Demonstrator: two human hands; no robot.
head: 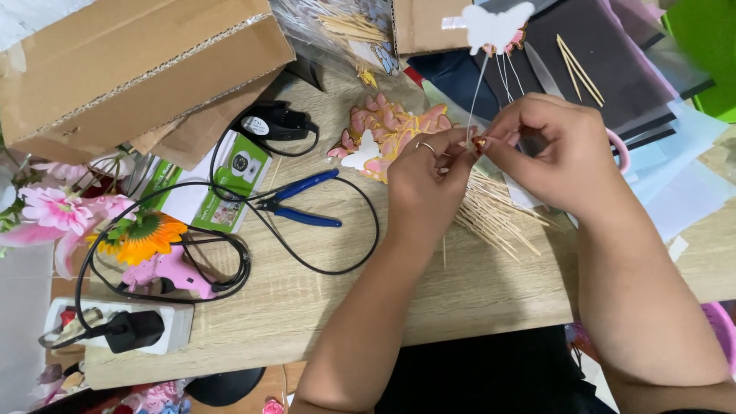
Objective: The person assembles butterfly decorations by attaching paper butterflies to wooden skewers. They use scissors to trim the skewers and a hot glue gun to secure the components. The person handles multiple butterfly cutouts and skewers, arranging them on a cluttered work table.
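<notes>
Head view, one frame. Both hands meet at upper centre-right. Left hand (425, 184), one ring on it, pinches a thin wire stem (477, 92) at its base. Right hand (548, 153) pinches the same spot from the other side, fingertips touching a small red-orange bit I can't identify. Stem rises to one white butterfly cutout (494, 24) at the top edge.

Under the hands: a loose heap of wooden skewers (498, 218), too many to count. Pink butterfly cutouts (391, 126) piled just left of the hands, count unclear, one white on top. Three loose sticks (579, 67) on dark paper, upper right.

Left half of the table (322, 307): one pair of blue-handled pliers (303, 201), one pink glue gun (170, 272), one white power strip (123, 326) lower left, one cardboard box (138, 61) upper left, one orange artificial flower (146, 238).
</notes>
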